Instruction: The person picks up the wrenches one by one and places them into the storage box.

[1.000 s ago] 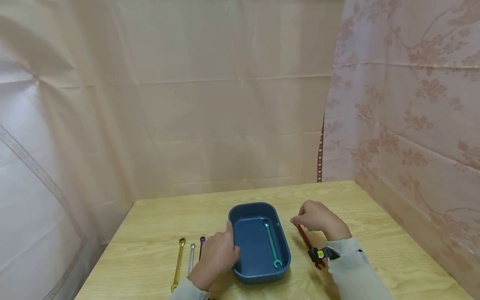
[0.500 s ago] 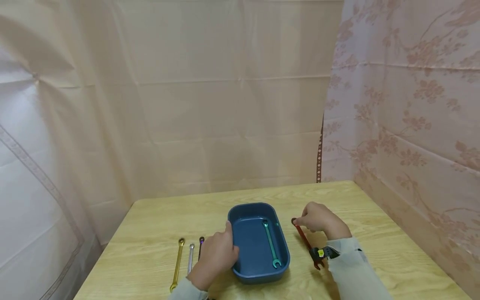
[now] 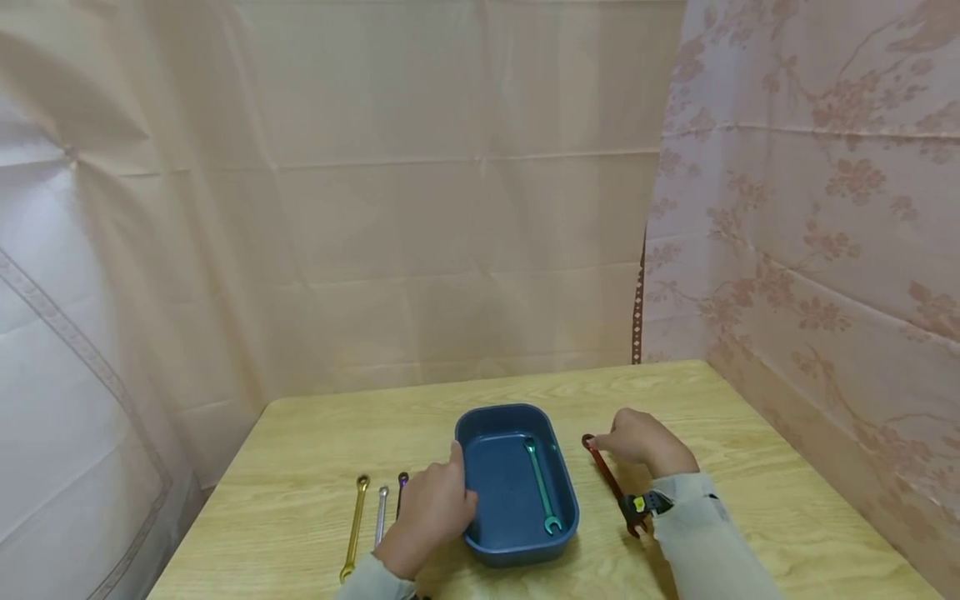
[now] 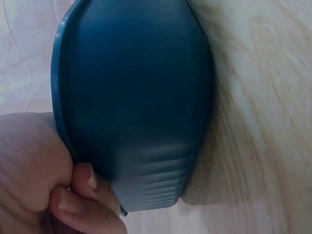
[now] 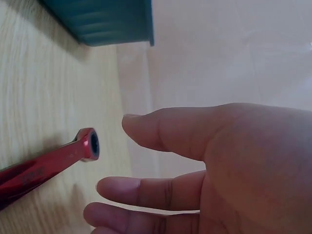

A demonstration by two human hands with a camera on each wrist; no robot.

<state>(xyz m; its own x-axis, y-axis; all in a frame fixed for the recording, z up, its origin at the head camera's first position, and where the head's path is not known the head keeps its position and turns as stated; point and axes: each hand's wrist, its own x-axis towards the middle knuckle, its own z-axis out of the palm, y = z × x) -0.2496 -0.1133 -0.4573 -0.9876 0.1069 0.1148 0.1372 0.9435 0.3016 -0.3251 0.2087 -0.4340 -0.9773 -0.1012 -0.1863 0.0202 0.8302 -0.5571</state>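
Observation:
A blue plastic bin (image 3: 506, 552) stands on the table, with a green combination wrench (image 3: 542, 487) lying inside it. My left hand (image 3: 435, 508) holds the bin's left rim; the left wrist view shows curled fingers (image 4: 90, 214) against the outer wall. Right of the bin is a red combination wrench (image 3: 606, 473), its open end partly behind the right wrist strap. My right hand (image 3: 641, 442) is beside its ring end. In the right wrist view the thumb and fingers (image 5: 146, 192) are spread apart, with a gap between them and the red wrench (image 5: 44, 168).
Left of the left hand lie a gold wrench (image 3: 355, 529), a silver wrench (image 3: 381, 515) and a dark purple wrench (image 3: 402, 492), the last partly hidden by that hand. Curtains (image 3: 450, 208) hang behind the wooden table (image 3: 337, 425) and along both sides.
My right hand has moved slightly right and down, off the ring end of the red wrench, which it covered before. The left hand and bin have stayed in place.

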